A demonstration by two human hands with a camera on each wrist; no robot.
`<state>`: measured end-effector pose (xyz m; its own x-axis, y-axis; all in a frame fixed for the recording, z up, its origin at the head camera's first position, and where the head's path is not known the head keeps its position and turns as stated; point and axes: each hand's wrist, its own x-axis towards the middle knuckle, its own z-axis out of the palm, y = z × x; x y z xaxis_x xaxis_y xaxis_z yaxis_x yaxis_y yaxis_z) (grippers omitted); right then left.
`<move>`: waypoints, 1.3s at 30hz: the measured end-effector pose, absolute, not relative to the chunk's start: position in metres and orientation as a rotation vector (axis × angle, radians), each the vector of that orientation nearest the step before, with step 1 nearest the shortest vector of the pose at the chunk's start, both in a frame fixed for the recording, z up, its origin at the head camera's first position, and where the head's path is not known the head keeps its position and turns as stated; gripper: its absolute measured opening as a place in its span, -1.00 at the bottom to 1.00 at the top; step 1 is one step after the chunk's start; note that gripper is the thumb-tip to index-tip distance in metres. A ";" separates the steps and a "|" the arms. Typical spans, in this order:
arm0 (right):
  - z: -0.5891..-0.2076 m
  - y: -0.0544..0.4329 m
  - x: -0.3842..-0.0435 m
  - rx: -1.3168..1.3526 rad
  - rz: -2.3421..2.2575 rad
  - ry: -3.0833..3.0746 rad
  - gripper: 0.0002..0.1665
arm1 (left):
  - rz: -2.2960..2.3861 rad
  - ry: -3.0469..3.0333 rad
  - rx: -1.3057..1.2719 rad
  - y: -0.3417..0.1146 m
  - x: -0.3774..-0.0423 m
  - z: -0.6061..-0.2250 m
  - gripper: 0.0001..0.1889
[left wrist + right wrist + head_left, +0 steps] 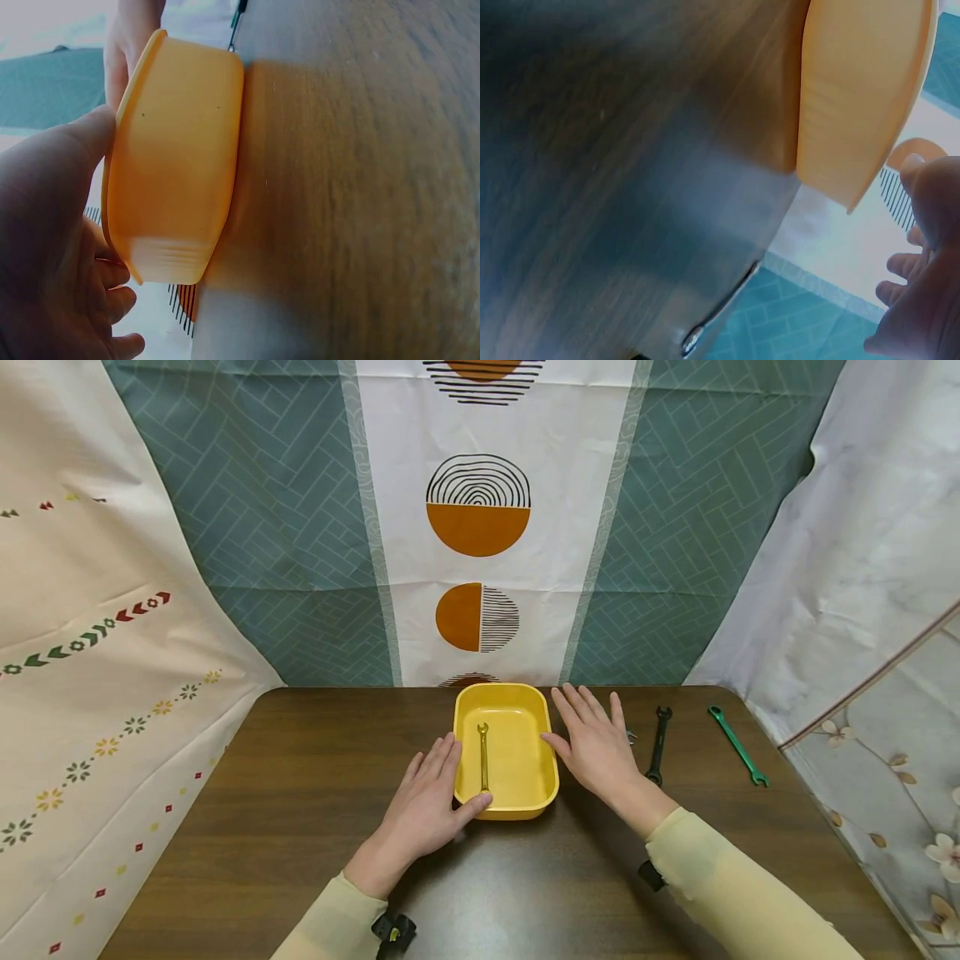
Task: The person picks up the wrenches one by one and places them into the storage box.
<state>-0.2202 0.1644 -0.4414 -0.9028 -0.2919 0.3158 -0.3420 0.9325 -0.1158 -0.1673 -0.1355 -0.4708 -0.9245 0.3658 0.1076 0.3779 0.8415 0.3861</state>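
Observation:
A yellow tray (513, 814) stands on the brown table, and one gold-toned wrench (483, 760) lies lengthwise inside it. At the tray's left side my left hand (423, 810) has its fingers straight along the wall. Its thumb reaches over the near left corner of the rim, beside the wrench's lower end; the left wrist view shows this hand touching the tray's rim (112, 172). My right hand (596, 747) hovers by the right wall with fingers spread and straight, the thumb close to the rim. In the right wrist view, that hand (922, 277) appears apart from the tray (862, 97).
Right of the tray, a black wrench (659, 746) and a green wrench (738, 747) lie on the table (315, 777). A silver tool end (632, 737) peeks out behind my right hand. Patterned cloths (292, 527) hang along the back and both sides.

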 end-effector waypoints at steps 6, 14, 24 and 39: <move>-0.441 0.173 -0.223 0.438 0.250 -2.827 -0.04 | -0.623 -2.984 -0.607 -0.136 -0.167 -0.471 0.11; -0.442 0.184 -0.227 0.397 0.271 -2.831 -0.06 | -0.621 -2.975 -0.615 -0.136 -0.168 -0.473 0.10; -0.443 0.196 -0.235 0.343 0.236 -2.864 -0.07 | -0.608 -2.962 -0.621 -0.136 -0.169 -0.474 0.09; -0.448 0.207 -0.243 0.282 0.200 -2.913 -0.08 | -0.601 -2.953 -0.628 -0.136 -0.169 -0.475 0.09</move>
<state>-0.2433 0.2070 -0.4477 -0.9600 -0.1748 0.2186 -0.2030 0.9725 -0.1139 -0.1689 -0.1359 -0.4747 -0.9149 0.3785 0.1404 0.4033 0.8407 0.3613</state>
